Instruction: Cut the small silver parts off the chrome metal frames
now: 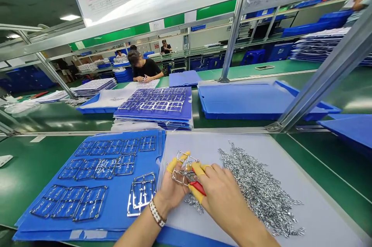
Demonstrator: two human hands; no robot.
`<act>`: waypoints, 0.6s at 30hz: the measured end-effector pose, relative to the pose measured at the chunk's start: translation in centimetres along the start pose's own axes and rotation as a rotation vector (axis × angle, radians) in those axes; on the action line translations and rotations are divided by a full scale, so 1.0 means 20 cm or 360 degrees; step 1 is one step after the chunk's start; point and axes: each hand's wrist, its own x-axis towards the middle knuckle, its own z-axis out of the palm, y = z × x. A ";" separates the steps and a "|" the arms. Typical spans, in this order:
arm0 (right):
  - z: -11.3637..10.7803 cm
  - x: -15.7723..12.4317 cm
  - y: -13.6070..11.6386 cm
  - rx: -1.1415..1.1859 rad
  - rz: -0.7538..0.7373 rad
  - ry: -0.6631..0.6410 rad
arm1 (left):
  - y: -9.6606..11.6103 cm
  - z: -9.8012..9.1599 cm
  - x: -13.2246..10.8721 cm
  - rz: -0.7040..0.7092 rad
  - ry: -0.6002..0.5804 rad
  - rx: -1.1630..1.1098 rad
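My left hand, with yellow finger cots and a beaded bracelet at the wrist, is closed around a small silvery metal frame. My right hand, also in yellow finger cots, grips red-handled cutters whose jaws meet the frame. Both hands hover over a grey sheet. A heap of small cut metal pieces lies just right of my hands, and a few pieces sit under them.
Blue sheets at left carry several metal frames, one loose frame nearest my left wrist. A stack with more frames and blue trays stand behind. A slanted rack post rises at right. Another person works opposite.
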 end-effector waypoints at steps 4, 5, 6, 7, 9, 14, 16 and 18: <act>0.04 0.03 -0.02 -0.0065 -0.0015 0.0031 | -0.01 -0.02 0.01 -0.0001 0.0081 0.0008; 0.05 0.03 -0.02 -0.0080 -0.0020 0.0046 | -0.01 -0.02 0.01 0.0004 0.0099 0.0006; 0.06 0.04 -0.02 -0.0094 -0.0022 0.0059 | -0.01 -0.03 0.01 0.0008 0.0113 0.0000; 0.06 0.04 -0.03 -0.0109 -0.0023 0.0065 | -0.01 -0.04 0.02 0.0014 0.0123 -0.0010; 0.07 0.04 -0.04 -0.0139 -0.0019 0.0052 | -0.02 -0.05 0.03 0.0025 0.0134 -0.0025; 0.06 0.05 -0.05 -0.0179 0.0022 -0.0099 | -0.03 -0.07 0.03 0.0055 0.0154 0.0003; 0.05 0.05 -0.05 -0.0183 0.0032 -0.0167 | -0.04 -0.07 0.03 0.0079 0.0173 0.0048; 0.04 0.05 -0.06 -0.0188 0.0035 -0.0222 | -0.04 -0.07 0.03 0.0109 0.0202 0.0100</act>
